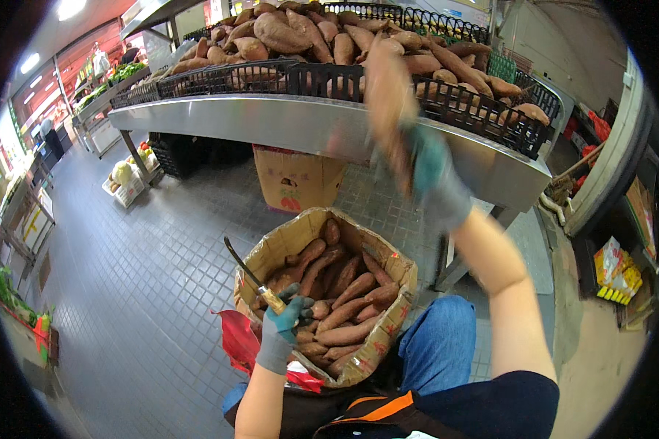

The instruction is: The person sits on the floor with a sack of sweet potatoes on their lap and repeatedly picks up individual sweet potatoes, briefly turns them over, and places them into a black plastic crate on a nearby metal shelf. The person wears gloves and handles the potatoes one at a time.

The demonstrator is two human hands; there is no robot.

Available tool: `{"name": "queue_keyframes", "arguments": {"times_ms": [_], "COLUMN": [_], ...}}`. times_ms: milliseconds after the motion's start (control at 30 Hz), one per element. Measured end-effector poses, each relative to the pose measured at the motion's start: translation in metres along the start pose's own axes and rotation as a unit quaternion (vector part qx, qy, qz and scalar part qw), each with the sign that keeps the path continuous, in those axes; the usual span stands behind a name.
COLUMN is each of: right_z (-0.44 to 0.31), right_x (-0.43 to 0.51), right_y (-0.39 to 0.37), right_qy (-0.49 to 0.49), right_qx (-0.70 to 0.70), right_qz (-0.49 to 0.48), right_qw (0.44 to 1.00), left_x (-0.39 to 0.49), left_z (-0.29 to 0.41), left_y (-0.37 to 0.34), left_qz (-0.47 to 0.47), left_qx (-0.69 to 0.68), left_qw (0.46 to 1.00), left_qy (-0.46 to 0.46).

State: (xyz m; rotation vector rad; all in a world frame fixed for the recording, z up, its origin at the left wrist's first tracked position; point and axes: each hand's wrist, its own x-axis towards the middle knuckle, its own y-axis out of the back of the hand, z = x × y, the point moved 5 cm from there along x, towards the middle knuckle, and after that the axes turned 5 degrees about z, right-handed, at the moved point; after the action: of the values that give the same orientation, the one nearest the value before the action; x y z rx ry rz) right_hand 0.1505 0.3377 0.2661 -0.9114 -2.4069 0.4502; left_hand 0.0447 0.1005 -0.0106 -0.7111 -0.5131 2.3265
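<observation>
My left hand (289,318), in a grey and green work glove, grips the wooden handle of a curved knife (247,269). Its dark, narrow blade points up and away over the left rim of a cardboard box (405,296). Many reddish-brown sweet potatoes (351,313) lie in that box. Higher up, my gloved right hand (431,164) is blurred by motion in front of the steel stand. It holds a long, blurred sweet potato (390,93), which overlaps the heap of sweet potatoes (291,33) in the black plastic crates (324,79).
The crates rest on a stainless steel stand (241,118). Beneath it stands another cardboard box (299,178). A white basket of vegetables (126,189) sits on the tiled floor (143,274) at left. Red plastic (239,337) hangs at the near box's side, and my knee (439,345) is beside it.
</observation>
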Motion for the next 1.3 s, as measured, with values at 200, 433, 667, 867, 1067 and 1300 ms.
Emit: {"name": "queue_keyframes", "arguments": {"times_ms": [200, 433, 667, 867, 1067, 1300], "right_z": [-0.142, 0.159, 0.377, 0.388, 0.314, 0.115], "right_x": [0.129, 0.014, -0.143, -0.164, -0.131, -0.078], "right_y": [-0.025, 0.043, 0.144, 0.125, 0.084, 0.006], "right_qy": [0.326, -0.074, -0.187, -0.203, -0.145, 0.168], "right_qx": [-0.365, -0.678, -0.714, -0.733, -0.730, -0.540], "right_qz": [0.054, -0.388, -0.570, -0.575, -0.490, -0.346], "right_qw": [0.870, 0.620, 0.362, 0.302, 0.455, 0.749], "left_x": [0.013, 0.012, 0.002, 0.002, 0.014, 0.015], "left_z": [0.012, 0.033, 0.042, 0.037, 0.045, 0.061], "left_y": [0.012, 0.029, 0.035, 0.041, 0.061, 0.065], "left_qz": [-0.013, 0.050, 0.089, 0.099, -0.056, 0.063], "left_qx": [-0.087, -0.113, -0.153, -0.152, -0.241, -0.277], "left_qw": [0.994, 0.991, 0.984, 0.983, 0.968, 0.955], "left_qy": [-0.058, -0.042, -0.027, -0.008, -0.037, -0.082]}}
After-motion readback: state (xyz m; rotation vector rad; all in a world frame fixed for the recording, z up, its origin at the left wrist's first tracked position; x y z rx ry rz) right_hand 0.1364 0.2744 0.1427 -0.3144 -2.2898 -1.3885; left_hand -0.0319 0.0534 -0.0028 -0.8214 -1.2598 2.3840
